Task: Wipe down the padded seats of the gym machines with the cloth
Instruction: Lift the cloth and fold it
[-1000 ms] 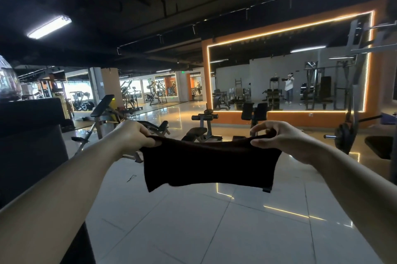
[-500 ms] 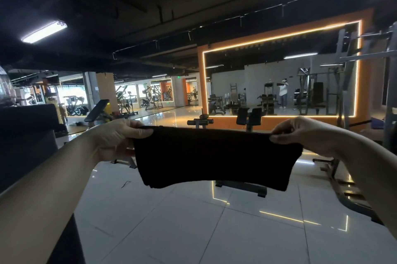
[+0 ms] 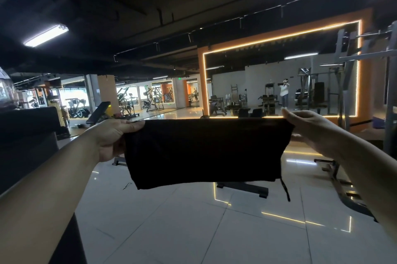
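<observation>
cloth (image 3: 206, 152) stretched between both hands — hides bench (image 3: 242, 187) behind.

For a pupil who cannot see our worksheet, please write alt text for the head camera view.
Two bare hands hold a black cloth stretched out at chest height, the left hand and right hand each gripping a top corner. Beyond lies a dim gym with a glossy tiled floor, weight machines and an orange-framed wall mirror.

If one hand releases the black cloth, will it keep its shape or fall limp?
Probably limp: the black cloth sags below the left hand and right hand. Likely light, since pinching corners carries it. Its dangling thread may snag.
</observation>
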Demonstrator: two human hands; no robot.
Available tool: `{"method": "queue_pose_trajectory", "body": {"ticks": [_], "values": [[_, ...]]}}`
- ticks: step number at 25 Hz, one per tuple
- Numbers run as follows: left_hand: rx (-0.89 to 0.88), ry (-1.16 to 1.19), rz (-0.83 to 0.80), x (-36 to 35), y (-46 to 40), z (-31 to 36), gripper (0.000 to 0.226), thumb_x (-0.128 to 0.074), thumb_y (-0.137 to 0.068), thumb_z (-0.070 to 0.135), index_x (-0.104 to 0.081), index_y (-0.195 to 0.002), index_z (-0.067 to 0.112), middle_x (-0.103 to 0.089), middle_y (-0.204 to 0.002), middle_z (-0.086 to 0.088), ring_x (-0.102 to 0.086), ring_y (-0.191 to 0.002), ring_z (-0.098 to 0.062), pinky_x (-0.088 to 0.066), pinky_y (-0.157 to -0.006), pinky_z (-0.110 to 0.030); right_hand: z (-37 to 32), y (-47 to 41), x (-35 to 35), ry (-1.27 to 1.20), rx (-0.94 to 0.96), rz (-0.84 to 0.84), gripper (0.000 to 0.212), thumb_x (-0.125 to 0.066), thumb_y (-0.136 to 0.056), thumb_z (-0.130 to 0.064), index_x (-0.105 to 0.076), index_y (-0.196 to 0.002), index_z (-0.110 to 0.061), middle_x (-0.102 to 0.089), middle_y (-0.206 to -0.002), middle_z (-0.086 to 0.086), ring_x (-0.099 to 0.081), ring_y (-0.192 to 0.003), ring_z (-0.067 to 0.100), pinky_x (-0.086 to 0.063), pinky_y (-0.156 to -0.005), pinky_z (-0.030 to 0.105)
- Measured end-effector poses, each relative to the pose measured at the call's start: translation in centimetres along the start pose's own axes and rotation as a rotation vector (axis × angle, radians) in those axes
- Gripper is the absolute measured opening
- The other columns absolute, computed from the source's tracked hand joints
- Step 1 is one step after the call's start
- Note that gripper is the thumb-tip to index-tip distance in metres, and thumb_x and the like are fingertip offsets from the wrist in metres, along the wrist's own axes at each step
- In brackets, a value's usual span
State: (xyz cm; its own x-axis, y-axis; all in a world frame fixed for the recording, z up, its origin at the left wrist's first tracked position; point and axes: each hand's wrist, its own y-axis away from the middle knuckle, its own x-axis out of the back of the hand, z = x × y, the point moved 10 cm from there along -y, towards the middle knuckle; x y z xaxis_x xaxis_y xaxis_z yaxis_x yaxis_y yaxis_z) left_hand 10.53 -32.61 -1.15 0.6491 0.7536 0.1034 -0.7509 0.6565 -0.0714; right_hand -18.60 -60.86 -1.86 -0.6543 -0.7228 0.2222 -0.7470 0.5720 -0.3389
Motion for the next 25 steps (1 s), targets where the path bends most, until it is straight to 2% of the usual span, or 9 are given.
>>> {"method": "queue_pose_trajectory", "body": {"ticks": [3,5,8,9,12,15,19,21,25], "values": [[0.056,-0.085,0.088,-1.3,0.4,-1.6,0.039,-0.073,-0.07,0.017,-0.063,-0.102,-0.004,-0.07,-0.097,-0.021,-0.068,-0.088,-0.034,-0.056,-0.077,-0.044,2.1,-0.2,-1.7,-0.144,-0.157,0.12,0.039,-0.043,-0.096,-0.038,-0.06,-0.097,-0.003,-0.065,-0.091,0.015,-0.063,-0.089,0.027,-0.049,-0.086,0.042],[0.056,-0.13,0.139,-3.6,1.0,-2.2,0.024,-0.071,-0.08,0.01,-0.063,-0.098,-0.004,-0.069,-0.095,-0.02,-0.068,-0.08,-0.029,-0.056,-0.067,-0.038,2.6,-0.2,-4.5,-0.098,-0.231,0.143,0.041,-0.043,-0.098,-0.041,-0.062,-0.096,-0.004,-0.067,-0.088,0.015,-0.063,-0.088,0.029,-0.051,-0.083,0.039],[-0.024,-0.237,0.086,-8.9,1.6,-1.7,0.015,-0.067,-0.086,0.011,-0.064,-0.091,-0.002,-0.069,-0.091,-0.019,-0.069,-0.078,-0.027,-0.056,-0.063,-0.036,1.3,-0.5,-10.6,-0.107,-0.218,0.058,0.04,-0.042,-0.099,-0.038,-0.06,-0.092,-0.003,-0.064,-0.064,0.003,-0.066,-0.063,0.016,-0.051,-0.057,0.022],[-0.067,-0.251,0.059,-10.6,2.0,-1.1,0.012,-0.066,-0.087,0.012,-0.064,-0.087,0.0,-0.069,-0.088,-0.017,-0.068,-0.078,-0.026,-0.058,-0.068,-0.038,0.9,-0.5,-12.6,-0.114,-0.209,0.017,0.037,-0.042,-0.099,-0.036,-0.059,-0.095,-0.004,-0.066,-0.07,0.004,-0.067,-0.062,0.014,-0.052,-0.052,0.022],[-0.17,-0.313,0.047,-12.9,2.9,0.6,0.018,-0.062,-0.091,0.022,-0.06,-0.079,0.009,-0.065,-0.087,-0.013,-0.066,-0.083,-0.026,-0.058,-0.078,-0.043,-0.6,-0.7,-16.1,-0.125,-0.151,-0.036,0.042,-0.04,-0.1,-0.038,-0.059,-0.107,-0.002,-0.065,-0.104,0.019,-0.067,-0.091,0.028,-0.057,-0.055,0.03],[-0.136,-0.295,-0.048,-13.1,3.4,0.7,0.035,-0.067,-0.083,0.039,-0.059,-0.091,0.006,-0.067,-0.094,-0.013,-0.066,-0.09,-0.028,-0.056,-0.082,-0.042,-1.6,-0.6,-16.9,-0.241,-0.121,-0.139,0.06,-0.03,-0.098,-0.05,-0.065,-0.094,-0.001,-0.071,-0.09,0.019,-0.07,-0.081,0.027,-0.057,-0.057,0.03],[-0.164,-0.365,-0.117,-12.0,3.4,0.8,0.011,-0.06,-0.087,-0.001,-0.06,-0.091,0.009,-0.064,-0.092,-0.012,-0.062,-0.092,-0.026,-0.052,-0.071,-0.03,-2.1,-1.1,-14.8,-0.142,-0.015,-0.069,0.049,-0.034,-0.1,-0.042,-0.067,-0.09,-0.007,-0.07,-0.08,0.01,-0.066,-0.069,0.021,-0.049,-0.053,0.022],[-0.161,-0.381,-0.155,-11.4,3.3,1.1,0.016,-0.056,-0.087,-0.005,-0.061,-0.095,0.008,-0.064,-0.098,-0.015,-0.063,-0.095,-0.027,-0.055,-0.08,-0.035,-1.6,-1.6,-13.8,-0.074,0.072,-0.057,0.014,-0.049,-0.096,-0.021,-0.062,-0.1,-0.016,-0.064,-0.092,0.001,-0.059,-0.082,0.014,-0.046,-0.061,0.016],[-0.12,-0.367,-0.252,-10.2,3.3,1.4,0.019,-0.054,-0.088,-0.006,-0.06,-0.102,0.005,-0.066,-0.099,-0.015,-0.065,-0.098,-0.028,-0.055,-0.085,-0.04,2.3,-0.3,-18.6,-0.04,-0.031,-0.572,0.072,-0.067,-0.066,-0.02,-0.044,-0.134,-0.025,-0.055,-0.132,-0.004,-0.047,-0.124,0.017,-0.031,-0.106,0.036]]}}
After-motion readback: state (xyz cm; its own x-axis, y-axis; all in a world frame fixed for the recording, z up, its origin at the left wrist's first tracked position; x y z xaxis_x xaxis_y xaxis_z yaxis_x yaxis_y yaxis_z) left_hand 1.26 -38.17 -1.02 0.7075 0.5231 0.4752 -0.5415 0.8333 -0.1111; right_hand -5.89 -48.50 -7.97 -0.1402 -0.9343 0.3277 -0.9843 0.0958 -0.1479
